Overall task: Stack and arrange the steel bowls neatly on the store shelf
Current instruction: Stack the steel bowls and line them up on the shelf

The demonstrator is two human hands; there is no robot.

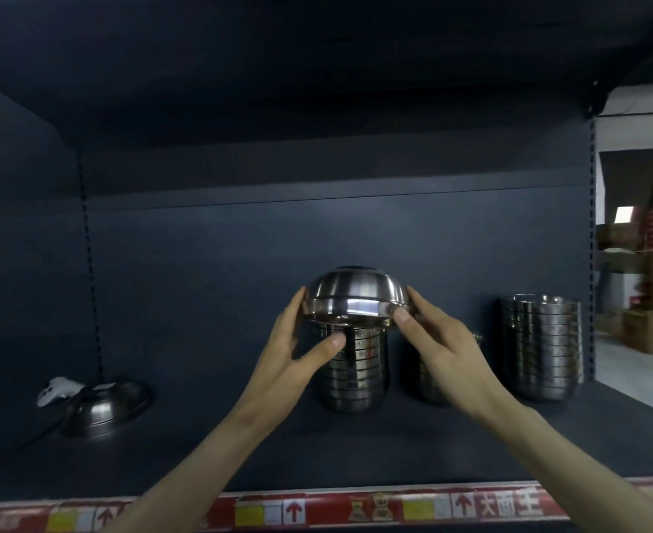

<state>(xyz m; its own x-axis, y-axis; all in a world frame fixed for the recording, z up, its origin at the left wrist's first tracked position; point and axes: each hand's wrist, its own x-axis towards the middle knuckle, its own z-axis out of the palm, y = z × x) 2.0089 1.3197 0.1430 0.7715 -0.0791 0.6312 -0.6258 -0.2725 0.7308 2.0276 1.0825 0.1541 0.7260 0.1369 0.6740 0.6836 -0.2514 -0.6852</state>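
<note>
An upside-down steel bowl sits at the top of a tall stack of inverted bowls in the middle of the dark shelf. My left hand holds the bowl's left rim, thumb stretched under it against the stack. My right hand grips its right rim with the thumb on the front edge. A second stack stands partly hidden behind my right hand. A third, upright stack stands at the right. One lone inverted bowl lies at the left.
A white object with a dark cable lies beside the lone bowl. The shelf's front edge carries a red price strip. A perforated upright bounds the shelf on the right; cardboard boxes stand beyond it.
</note>
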